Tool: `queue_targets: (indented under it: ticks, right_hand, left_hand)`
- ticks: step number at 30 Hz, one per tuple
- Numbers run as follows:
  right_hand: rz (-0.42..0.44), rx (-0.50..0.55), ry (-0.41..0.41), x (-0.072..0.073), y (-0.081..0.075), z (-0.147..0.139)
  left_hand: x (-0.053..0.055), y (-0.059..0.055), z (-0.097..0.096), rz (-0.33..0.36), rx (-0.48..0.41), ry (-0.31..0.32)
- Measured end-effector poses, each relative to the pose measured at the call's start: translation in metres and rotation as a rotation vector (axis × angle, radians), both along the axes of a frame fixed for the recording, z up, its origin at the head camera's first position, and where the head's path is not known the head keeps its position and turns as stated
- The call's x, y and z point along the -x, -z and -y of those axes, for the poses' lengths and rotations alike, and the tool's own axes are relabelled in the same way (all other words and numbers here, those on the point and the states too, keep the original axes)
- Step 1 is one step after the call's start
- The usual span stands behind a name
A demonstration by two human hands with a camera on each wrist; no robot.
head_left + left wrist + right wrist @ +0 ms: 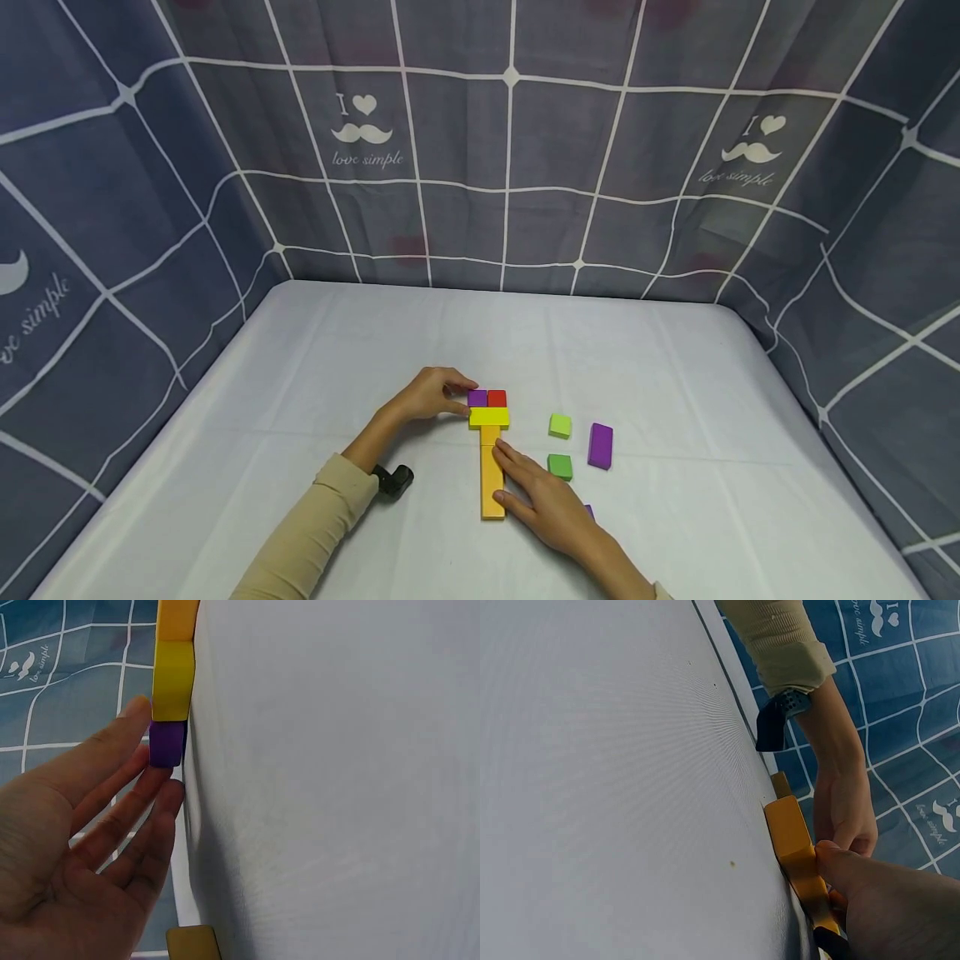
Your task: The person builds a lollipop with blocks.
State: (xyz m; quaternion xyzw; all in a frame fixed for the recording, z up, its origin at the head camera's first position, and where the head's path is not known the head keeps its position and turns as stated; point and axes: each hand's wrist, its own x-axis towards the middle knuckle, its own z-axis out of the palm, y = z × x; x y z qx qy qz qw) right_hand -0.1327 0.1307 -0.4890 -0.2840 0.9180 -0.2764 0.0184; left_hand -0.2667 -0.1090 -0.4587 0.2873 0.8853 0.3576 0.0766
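- My left hand [431, 398] rests at the far end of the block figure on the desk [300, 375], its fingers relaxed and nearly straight; the fingertips [169, 791] touch the outer side of the small purple block [477, 397], with nothing curled round it.
- That purple block sits touching the red block [497, 397] on its other side, and both lie just beyond the yellow bar [489, 417], which runs crosswise between my hands.
- My right hand [543, 500] lies flat and spread beside the long orange bar [492, 479], its thumb and forefinger against the bar's right edge.
- The orange bar's long axis runs straight away from me, from beside my right hand up to the yellow bar, so the two form a T with the purple and red blocks on top.
- The left hand is nearer the purple block; the right is nearer the orange bar.
- Just past my right hand, to its outer side, lie two green blocks [559, 425] and a larger purple block [600, 446], apart from the figure.
- Part of another purple piece [589, 511] shows behind my right hand; I cannot tell its shape.
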Motion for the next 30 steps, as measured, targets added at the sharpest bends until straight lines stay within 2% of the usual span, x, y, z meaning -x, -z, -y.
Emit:
queue_targets:
  ticks: [6, 11, 17, 23, 26, 30]
  right_hand:
    - [-0.021, -0.006, -0.011, 0.001, 0.001, 0.001]
    - [-0.005, -0.01, -0.002, 0.0, 0.001, 0.001]
    - [0.001, 0.003, 0.001, 0.0, 0.0, 0.0]
    - [-0.017, -0.001, -0.012, 0.0, 0.0, 0.001]
    - [-0.021, 0.001, -0.013, 0.0, 0.0, 0.001]
    - [-0.023, 0.009, -0.008, -0.001, 0.001, 0.0]
  left_hand:
    - [0.0, 0.0, 0.0, 0.012, 0.015, 0.0]
    - [-0.001, 0.0, 0.0, 0.013, 0.027, -0.001]
    - [-0.002, -0.003, 0.008, 0.03, -0.005, -0.011]
    - [-0.004, -0.014, 0.038, 0.085, -0.032, -0.042]
    - [-0.005, -0.021, 0.059, 0.088, 0.001, 0.014]
    - [-0.006, -0.028, 0.082, 0.147, 0.066, 0.089]
